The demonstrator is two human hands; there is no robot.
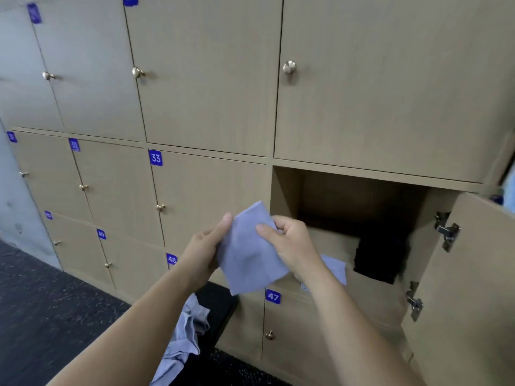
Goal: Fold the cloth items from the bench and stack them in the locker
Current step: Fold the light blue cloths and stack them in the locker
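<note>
Two hands: left hand (204, 247) and right hand (291, 240). Two grey cloths: held cloth (248, 260), crumpled cloth (185, 335). One open locker (285, 190). Two hinges (447, 232).

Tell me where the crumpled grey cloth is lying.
Head view, lower centre-left: the crumpled grey cloth drapes over the black bench, below locker door 48 and left of door 47.

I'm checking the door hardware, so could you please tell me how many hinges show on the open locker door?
2. The upper hinge and the lower hinge both sit on the open door's inner face, beside the locker's right wall. None seems hidden.
</note>
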